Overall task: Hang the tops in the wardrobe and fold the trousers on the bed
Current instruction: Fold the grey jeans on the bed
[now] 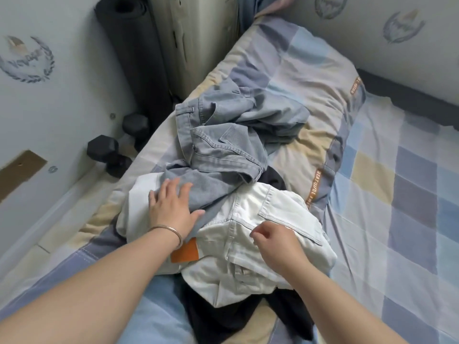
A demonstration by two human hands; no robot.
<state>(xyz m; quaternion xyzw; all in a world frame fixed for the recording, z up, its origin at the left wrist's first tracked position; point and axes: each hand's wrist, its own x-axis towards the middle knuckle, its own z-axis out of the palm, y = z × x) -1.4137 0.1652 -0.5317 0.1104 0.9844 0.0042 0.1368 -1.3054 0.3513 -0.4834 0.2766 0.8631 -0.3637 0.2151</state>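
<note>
A heap of clothes lies on the bed. Grey jeans point(223, 135) sprawl across the far part of the heap. White trousers point(270, 219) lie crumpled nearer me, with an orange patch point(185, 253) showing at their left. A black garment point(223, 316) sticks out underneath at the near end. My left hand point(171, 207) rests flat with straight fingers on a grey jeans leg. My right hand point(270, 239) hovers over the white trousers' waistband with fingers curled; whether it pinches the cloth is unclear.
The bed carries a checked quilt point(310, 78) and a checked sheet point(402, 194). Left of the bed on the floor lie black dumbbells point(109, 155), and a rolled black mat point(134, 53) leans in the corner. A wall runs behind the bed.
</note>
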